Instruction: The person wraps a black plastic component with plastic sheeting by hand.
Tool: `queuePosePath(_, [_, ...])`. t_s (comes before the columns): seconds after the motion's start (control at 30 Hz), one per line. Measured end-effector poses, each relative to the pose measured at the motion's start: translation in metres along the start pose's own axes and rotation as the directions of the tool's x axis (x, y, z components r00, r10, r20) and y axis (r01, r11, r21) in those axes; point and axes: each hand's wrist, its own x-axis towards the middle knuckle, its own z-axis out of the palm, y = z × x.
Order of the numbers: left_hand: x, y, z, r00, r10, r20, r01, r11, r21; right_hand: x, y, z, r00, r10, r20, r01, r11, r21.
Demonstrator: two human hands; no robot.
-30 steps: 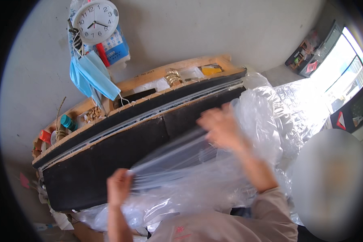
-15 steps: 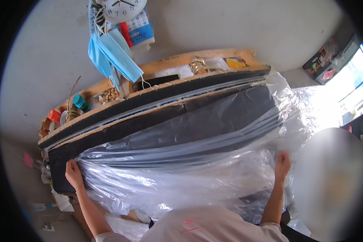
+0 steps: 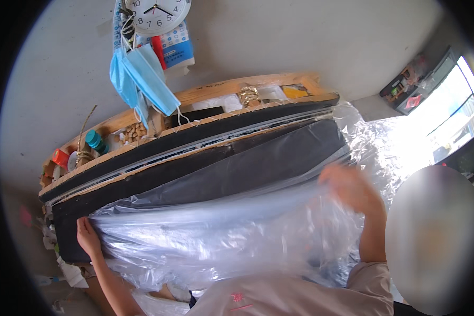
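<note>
A wide sheet of clear plastic film [image 3: 210, 229] lies wrinkled over a black padded surface [image 3: 237, 168] and hangs down toward my body. At the film's left end my left hand [image 3: 88, 237] is closed, pinching its edge. My right hand [image 3: 350, 188] is over the right part of the film, raised above the bunched folds. Motion smears its fingers, so whether it grips the film does not show.
Behind the black surface runs a wooden tray [image 3: 216, 90] with a teal bottle [image 3: 96, 141], corks [image 3: 133, 132] and a gold wire coil [image 3: 249, 96]. Blue face masks [image 3: 147, 79] hang below a wall clock [image 3: 159, 15]. A blurred grey oval [image 3: 437, 237] covers the right side.
My right hand has moved up and a little left, further over the film. The film has shifted and smoothed in the middle. My left hand stays on the left edge.
</note>
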Motion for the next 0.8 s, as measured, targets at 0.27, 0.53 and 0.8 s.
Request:
queuePosePath(0.27, [0.008, -0.006, 0.024, 0.997, -0.015, 0.075, 0.022, 0.995, -0.097, 0.062, 0.098, 0.049, 0.718, 0.076, -0.692, -0.530, 0.703, -0.473])
queuePosePath(0.53, [0.017, -0.157, -0.005, 0.964, -0.259, 0.066, 0.227, 0.925, 0.304, -0.094, 0.153, 0.167, 0.758, 0.544, -0.359, -0.642, 0.721, -0.262])
queuePosePath(0.8, [0.017, -0.169, 0.009, 0.952, -0.294, 0.086, 0.267, 0.934, 0.237, 0.065, 0.076, 0.099, 0.890, 0.026, -0.455, -0.208, 0.911, -0.356])
